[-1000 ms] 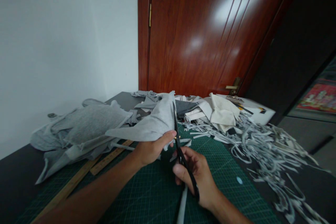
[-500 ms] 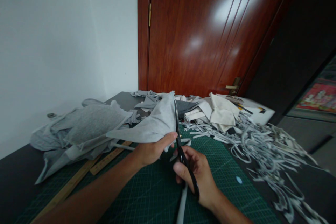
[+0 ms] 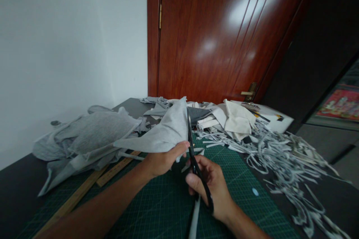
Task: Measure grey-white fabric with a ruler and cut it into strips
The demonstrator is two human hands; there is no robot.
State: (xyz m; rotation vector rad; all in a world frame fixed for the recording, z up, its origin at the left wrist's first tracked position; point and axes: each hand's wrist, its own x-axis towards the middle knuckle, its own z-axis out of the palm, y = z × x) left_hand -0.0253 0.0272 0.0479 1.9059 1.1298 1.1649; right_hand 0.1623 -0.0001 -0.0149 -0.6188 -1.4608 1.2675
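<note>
My left hand [image 3: 165,158] pinches a light grey piece of fabric [image 3: 165,130], which is raised above the green cutting mat [image 3: 157,205]. Black-handled scissors [image 3: 193,157] are in my right hand [image 3: 211,186], their blades pointing away from me along the fabric's right edge. The blades look nearly closed. A narrow grey strip [image 3: 195,216] hangs below my right hand, over the mat. Where the strip meets the fabric is hidden by my fingers and the scissors.
Grey cloth [image 3: 95,134] lies heaped at the left, beside wooden rulers [image 3: 75,194]. Thin fabric strips [image 3: 280,157] are piled at the right. Cream cloth [image 3: 238,119] and a white box [image 3: 280,119] sit at the back, before a brown door [image 3: 207,37].
Both hands have stayed almost in place. The scissor blades have shifted very slightly along the fabric's right edge.
</note>
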